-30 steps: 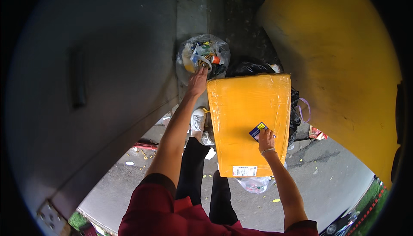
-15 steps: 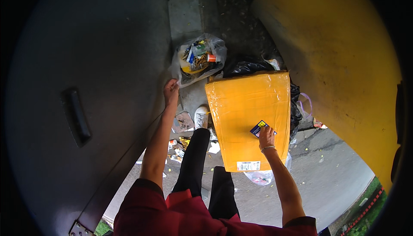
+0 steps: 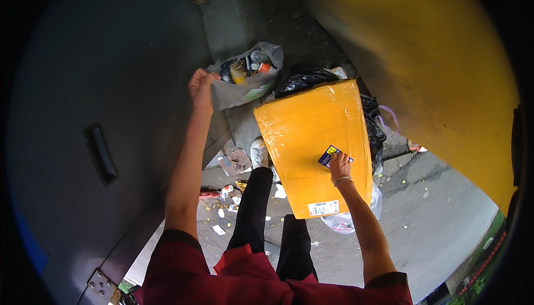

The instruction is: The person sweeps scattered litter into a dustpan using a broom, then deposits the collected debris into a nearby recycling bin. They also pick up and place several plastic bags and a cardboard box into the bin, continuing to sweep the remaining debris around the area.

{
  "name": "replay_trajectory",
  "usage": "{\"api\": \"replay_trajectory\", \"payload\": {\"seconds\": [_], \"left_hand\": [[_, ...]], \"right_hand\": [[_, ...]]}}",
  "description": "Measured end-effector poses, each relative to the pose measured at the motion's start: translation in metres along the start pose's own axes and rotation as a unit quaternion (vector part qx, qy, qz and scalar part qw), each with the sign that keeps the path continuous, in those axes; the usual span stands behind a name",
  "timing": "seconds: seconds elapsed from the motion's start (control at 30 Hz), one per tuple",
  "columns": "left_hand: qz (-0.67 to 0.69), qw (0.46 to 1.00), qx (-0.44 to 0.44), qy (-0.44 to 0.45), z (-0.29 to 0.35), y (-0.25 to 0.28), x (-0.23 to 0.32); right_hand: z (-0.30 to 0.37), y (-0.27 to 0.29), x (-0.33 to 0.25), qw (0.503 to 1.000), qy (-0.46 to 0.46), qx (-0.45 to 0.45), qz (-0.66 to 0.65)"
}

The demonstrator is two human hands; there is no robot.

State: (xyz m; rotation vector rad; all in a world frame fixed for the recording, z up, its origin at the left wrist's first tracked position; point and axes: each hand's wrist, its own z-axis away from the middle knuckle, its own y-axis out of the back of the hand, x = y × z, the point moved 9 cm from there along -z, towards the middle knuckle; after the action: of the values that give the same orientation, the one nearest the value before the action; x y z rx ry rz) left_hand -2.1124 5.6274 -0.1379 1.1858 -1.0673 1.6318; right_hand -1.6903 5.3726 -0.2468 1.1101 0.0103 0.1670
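Observation:
With fingers closed on its rim, my left hand (image 3: 201, 87) holds up the near left side of a translucent plastic bag (image 3: 231, 96). Mixed rubbish fills the bag, among it an orange-and-white container (image 3: 264, 67) and a yellow piece (image 3: 237, 75). My right hand (image 3: 340, 168) is closed on a small dark blue flat packet (image 3: 328, 156) with a yellow patch. It is over the top face of a large yellow, tape-wrapped carton (image 3: 311, 121); whether the packet touches the carton I cannot tell. A white label (image 3: 324, 208) is on the carton's near end.
Black rubbish bags (image 3: 308, 78) lie behind and right of the carton, and a clear bag (image 3: 374, 202) is at its near right. A dark grey panel (image 3: 111, 82) stands left, a yellow one (image 3: 423, 71) right. Litter (image 3: 225, 194) is strewn by my legs.
My left hand has risen and moved left, pulling up the bag's rim so the bag tilts. My right hand, still with the packet, has shifted slightly. The whole view has turned a little.

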Motion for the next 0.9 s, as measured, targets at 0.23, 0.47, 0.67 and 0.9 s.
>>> {"api": "replay_trajectory", "payload": {"seconds": [0.23, 0.47, 0.67, 0.9], "left_hand": [[-0.007, 0.999, 0.021, -0.034, 0.010, -0.045, 0.093], [-0.049, 0.993, -0.003, -0.108, 0.068, -0.093, 0.193], [-0.035, 0.979, -0.052, -0.194, 0.144, -0.122, 0.286], [0.023, 0.967, -0.102, -0.232, 0.222, -0.140, 0.367]], "right_hand": [[0.006, 0.012, 0.007, 0.996, -0.004, 0.017, -0.090], [0.029, 0.037, 0.026, 0.968, -0.010, -0.002, -0.251], [0.023, 0.239, 0.031, 0.880, 0.093, 0.211, -0.415], [0.030, 0.343, 0.044, 0.819, 0.054, 0.254, -0.511]]}}
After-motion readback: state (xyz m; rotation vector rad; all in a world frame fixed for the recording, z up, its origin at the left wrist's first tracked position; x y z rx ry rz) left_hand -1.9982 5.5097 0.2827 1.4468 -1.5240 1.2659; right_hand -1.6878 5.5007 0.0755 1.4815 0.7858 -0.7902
